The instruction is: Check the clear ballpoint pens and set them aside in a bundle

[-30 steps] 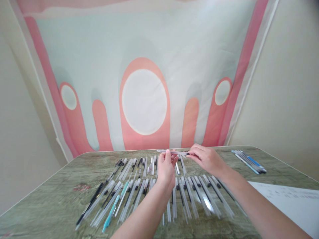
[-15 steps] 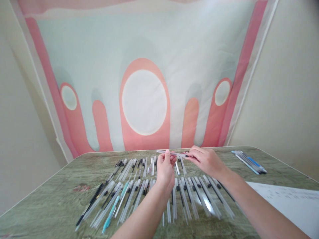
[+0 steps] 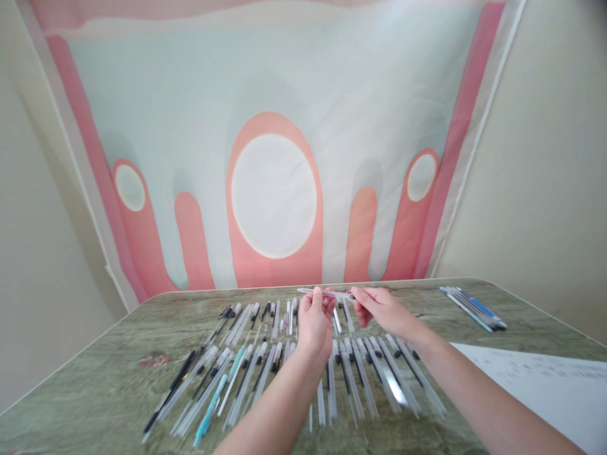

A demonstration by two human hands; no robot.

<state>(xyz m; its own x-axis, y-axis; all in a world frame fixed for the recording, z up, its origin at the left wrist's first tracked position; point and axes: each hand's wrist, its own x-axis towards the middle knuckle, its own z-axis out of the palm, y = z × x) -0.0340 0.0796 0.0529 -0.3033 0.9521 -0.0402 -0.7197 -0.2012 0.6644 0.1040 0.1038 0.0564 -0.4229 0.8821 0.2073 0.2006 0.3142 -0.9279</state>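
Over the far part of the table, a slim pen with a pale, see-through barrel [image 3: 339,294] lies nearly level between my hands. My left hand [image 3: 317,322] is closed on its barrel, thumb on top, with the pointed end showing to the left. At the pen's dark right end, the thumb and fingers of my right hand [image 3: 377,308] pinch it. Below my hands lie rows of disassembled pen parts: clear barrels [image 3: 396,385], black caps and thin refills. My left forearm hides the middle of the near row.
A turquoise pen [image 3: 211,407] lies at the near left of the green wood-patterned table [image 3: 95,373]. A small bunch of pens [image 3: 474,308] rests at the far right. White printed paper [image 3: 535,392] lies beside my right forearm. A patterned cloth [image 3: 275,189] hangs behind.
My right hand has shifted slightly left and turned, its fingers now curled beneath the pen's end. My left hand has stayed in place, holding the barrel.
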